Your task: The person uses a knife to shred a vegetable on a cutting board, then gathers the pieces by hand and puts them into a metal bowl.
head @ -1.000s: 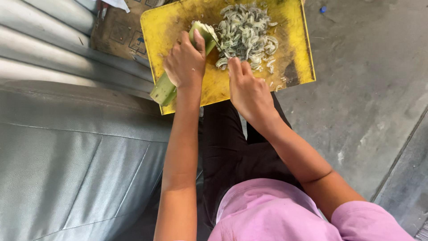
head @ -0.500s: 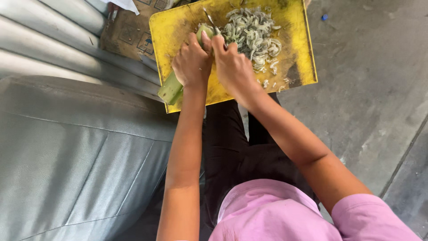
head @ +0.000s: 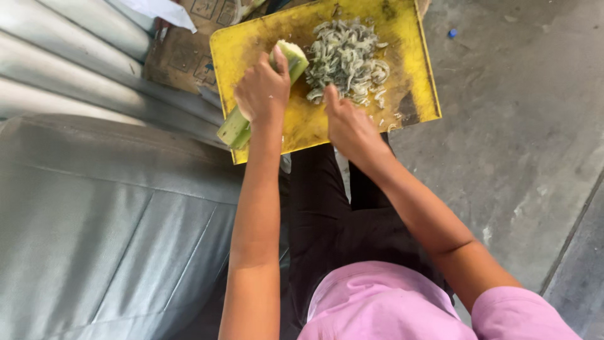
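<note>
Left hand [head: 263, 91] clamped over a thick green stalk [head: 236, 129], pinning it slantwise on the yellow cutting board [head: 415, 94] with the pale cut end aimed at the heap. Just right of that end, a pile of thin grey-green slices [head: 346, 60], apparently kept clear of the cutting spot. Right hand [head: 349, 126] lower down near the board's edge, fingers curled; whether closed on a knife, cannot tell.
</note>
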